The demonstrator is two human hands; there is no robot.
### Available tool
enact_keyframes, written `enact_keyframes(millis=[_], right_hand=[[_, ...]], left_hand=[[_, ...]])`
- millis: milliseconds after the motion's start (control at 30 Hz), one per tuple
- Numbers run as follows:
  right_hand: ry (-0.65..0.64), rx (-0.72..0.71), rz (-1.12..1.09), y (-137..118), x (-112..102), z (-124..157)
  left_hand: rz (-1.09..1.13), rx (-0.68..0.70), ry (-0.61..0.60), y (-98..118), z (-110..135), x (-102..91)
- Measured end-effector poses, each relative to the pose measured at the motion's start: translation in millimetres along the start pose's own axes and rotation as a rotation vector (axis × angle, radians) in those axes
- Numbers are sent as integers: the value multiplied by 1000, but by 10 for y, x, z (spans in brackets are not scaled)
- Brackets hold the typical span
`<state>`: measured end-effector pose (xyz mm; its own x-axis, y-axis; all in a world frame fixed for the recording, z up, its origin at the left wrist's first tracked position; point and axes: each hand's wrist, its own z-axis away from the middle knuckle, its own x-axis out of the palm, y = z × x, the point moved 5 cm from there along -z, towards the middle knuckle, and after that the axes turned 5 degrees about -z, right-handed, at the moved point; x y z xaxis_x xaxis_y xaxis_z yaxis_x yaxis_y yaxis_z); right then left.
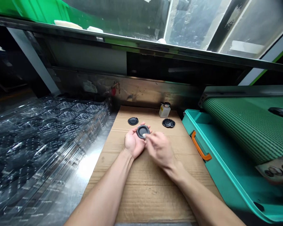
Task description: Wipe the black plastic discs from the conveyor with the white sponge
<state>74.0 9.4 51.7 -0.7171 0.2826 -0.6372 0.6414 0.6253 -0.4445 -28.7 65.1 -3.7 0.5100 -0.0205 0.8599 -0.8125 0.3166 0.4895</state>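
Head view: our left hand [134, 142] palm up, fingers curled, cradling black rubber disc [142, 131]; round, no long axis, tilted toward us. Our right hand [159, 149] nearer from right, half-closed, fingertips [145, 135] on disc's face. Two black discs [133, 121] [168, 123] beyond on cardboard sheet [146, 194], beside white bottle [164, 110].

Got just one camera going here, and it's riding on the person's head, looking forward and down from pretty close above the left hand [134, 142] and right hand [159, 149]. The cardboard sheet [146, 194] is filling 6 o'clock, clear plastic trays [49, 131] are showing at 9, and a green conveyor belt [247, 125] is sitting around 3.
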Motion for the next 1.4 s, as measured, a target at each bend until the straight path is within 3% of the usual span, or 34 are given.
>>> enact_keyframes(millis=[133, 267, 367, 533, 667, 800, 1400], right_hand=[[323, 177, -22, 328, -331, -51], [364, 226, -48, 465, -396, -77], [282, 193, -79, 405, -323, -67], [-59, 65, -73, 215, 28, -13], [-172, 33, -8, 187, 202, 6], [-209, 18, 0, 206, 243, -2], [-146, 69, 44, 182, 300, -30]], left_hand=[[-5, -40, -33, 2, -18, -30], [-7, -55, -44, -13, -17, -26], [-11, -61, -70, -22, -9, 3], [-31, -27, -49, -53, -5, 38], [-75, -4, -15, -100, 2, 43], [-79, 8, 10, -118, 7, 19], [-59, 56, 73, -148, -28, 35]])
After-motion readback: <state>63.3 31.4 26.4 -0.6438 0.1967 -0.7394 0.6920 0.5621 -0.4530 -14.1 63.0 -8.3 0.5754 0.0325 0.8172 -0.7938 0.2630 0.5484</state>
